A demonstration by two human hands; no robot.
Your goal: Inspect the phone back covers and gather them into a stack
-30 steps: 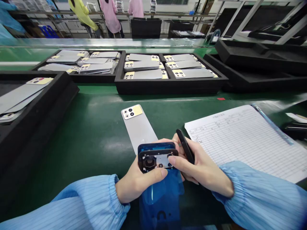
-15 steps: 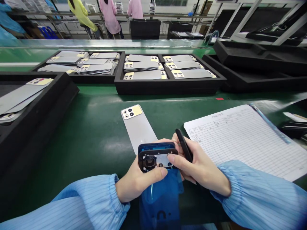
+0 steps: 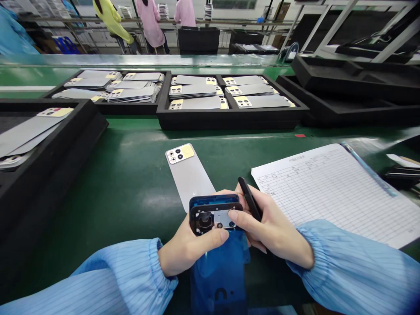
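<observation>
My left hand (image 3: 192,245) grips a phone back cover (image 3: 218,267), whose inner side is lined with blue film. At its upper end a black-edged camera plate (image 3: 221,217) with lens holes faces me, under my left thumb's tip. My right hand (image 3: 269,223) pinches the plate's right side with thumb and fingers; a black pen-like tool (image 3: 249,197) is tucked in the same hand, tilted. The fingers behind the cover are hidden. Just beyond, a silver phone back cover (image 3: 190,175) with a yellow camera patch lies on the green table, its lower end hidden by my hands.
Black trays (image 3: 232,118) with stacked silver covers stand at the back, and another tray (image 3: 82,131) is close on the left. To the right lies a printed form (image 3: 328,188) on a clipboard. More black trays (image 3: 357,83) are stacked at the back right. People work farther off.
Almost nothing differs. My right hand and the black tool have shifted very slightly left; the grip on the cover stays the same.
</observation>
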